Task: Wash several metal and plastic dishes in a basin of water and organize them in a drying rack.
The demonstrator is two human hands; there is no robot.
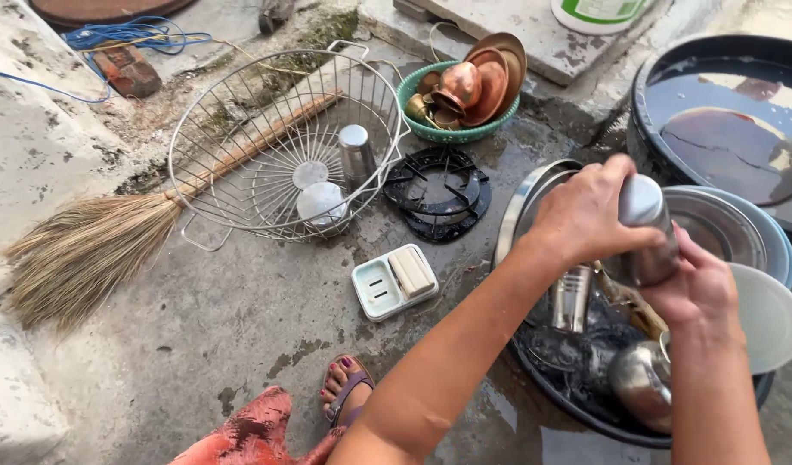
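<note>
Steel catches the light between the two hands: a small steel tumbler (644, 231) is held over a dark washing tub (585, 413) that sits right under the wrists. The left hand (585, 215) is wrapped over the tumbler's upper end, fingers curled tight round it. The right hand (693, 288) cups it from below, thumb and fingers closed on the lower side. So both hands grip the same cup, tilted a little.

Beneath the hands the tub holds more steel ware in wet, dark water, among it another tumbler (572, 297) and a rounded pot (641, 383). Just beyond the right hand, stacked plates and a white bowl (770, 314) lean at the tub's edge, and farther out a big black basin (723, 112) stands full of water.

Off to the left of the left forearm lies a soap dish (394, 281) with a pale bar on the wet concrete. Beyond that sit a black burner grate (437, 191), a wire basket (284, 142) with two washed cups in it, a straw broom (95, 241) and a green basket of copper vessels (460, 90).
</note>
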